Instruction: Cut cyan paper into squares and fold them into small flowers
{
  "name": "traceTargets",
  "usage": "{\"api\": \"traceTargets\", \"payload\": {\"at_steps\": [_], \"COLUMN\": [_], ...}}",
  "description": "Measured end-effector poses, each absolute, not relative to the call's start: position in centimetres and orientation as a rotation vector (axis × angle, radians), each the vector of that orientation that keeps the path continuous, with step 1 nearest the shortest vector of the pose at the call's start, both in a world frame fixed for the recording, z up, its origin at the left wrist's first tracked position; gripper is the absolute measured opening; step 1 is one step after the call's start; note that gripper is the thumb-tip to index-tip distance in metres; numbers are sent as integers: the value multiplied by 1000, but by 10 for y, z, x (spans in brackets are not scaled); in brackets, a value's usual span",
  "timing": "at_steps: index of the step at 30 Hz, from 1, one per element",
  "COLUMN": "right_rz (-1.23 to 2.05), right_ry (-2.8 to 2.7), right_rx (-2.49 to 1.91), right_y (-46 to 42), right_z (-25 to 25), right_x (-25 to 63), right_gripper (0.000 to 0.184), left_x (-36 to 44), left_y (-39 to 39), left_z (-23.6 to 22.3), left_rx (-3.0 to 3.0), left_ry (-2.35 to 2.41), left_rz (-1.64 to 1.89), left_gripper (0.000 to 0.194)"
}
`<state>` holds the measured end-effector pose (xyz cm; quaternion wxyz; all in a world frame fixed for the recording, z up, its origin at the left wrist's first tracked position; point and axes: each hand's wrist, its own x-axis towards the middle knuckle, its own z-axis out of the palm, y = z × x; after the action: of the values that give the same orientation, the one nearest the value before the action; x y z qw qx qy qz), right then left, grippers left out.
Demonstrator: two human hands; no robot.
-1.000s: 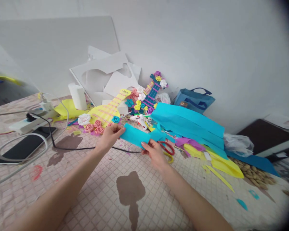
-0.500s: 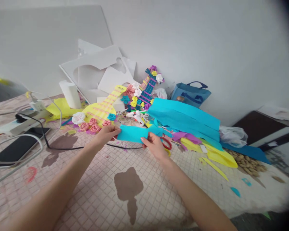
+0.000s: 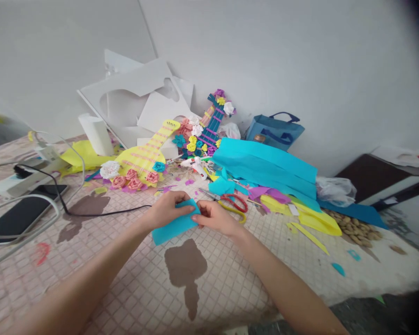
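Between my two hands is a rectangular piece of turquoise crepe paper [image 3: 176,229], tilted above the checked tablecloth. My left hand [image 3: 169,209] pinches its upper edge, the thumb lying on the near face. At the paper's upper right corner, my right hand [image 3: 212,216] grips with thumb and fingers, close to the left fingertips. Just beyond the right hand lie scissors [image 3: 234,203] with red and yellow handles. A white glue gun [image 3: 197,166] rests farther back among paper scraps.
A yellow paper guitar [image 3: 143,158] with paper flowers lies at the back left. Large turquoise sheets [image 3: 265,165] spread to the right, beside yellow strips [image 3: 309,239] and peanuts [image 3: 352,228]. A phone [image 3: 24,211], cables and a power strip [image 3: 17,181] occupy the left.
The turquoise paper has come nearer and turned, its left end now lower. My hands have moved closer together at its upper edge. The scissors are more exposed.
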<state>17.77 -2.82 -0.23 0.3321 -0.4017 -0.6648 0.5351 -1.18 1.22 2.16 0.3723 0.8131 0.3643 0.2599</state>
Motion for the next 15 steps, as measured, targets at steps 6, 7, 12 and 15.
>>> {"api": "traceTargets", "payload": {"at_steps": [6,7,12,15], "right_rz": [1371,1356,1298,1318], "right_ry": [-1558,-1542,-1565,-1574], "right_rx": [-1122,-1130,-1170,-1150], "right_y": [-27,-26,-29,-29], "right_z": [1,1,2,3], "right_x": [176,176,174,174], "right_gripper": [31,31,28,28], "left_x": [-16,-17,-16,-16], "left_y": [20,20,19,18], "left_z": [20,20,22,22], "left_rx": [1858,1848,1835,1754], "left_ry": [1010,1024,921,926], "left_rz": [759,755,679,689], "left_gripper": [29,31,29,32]}}
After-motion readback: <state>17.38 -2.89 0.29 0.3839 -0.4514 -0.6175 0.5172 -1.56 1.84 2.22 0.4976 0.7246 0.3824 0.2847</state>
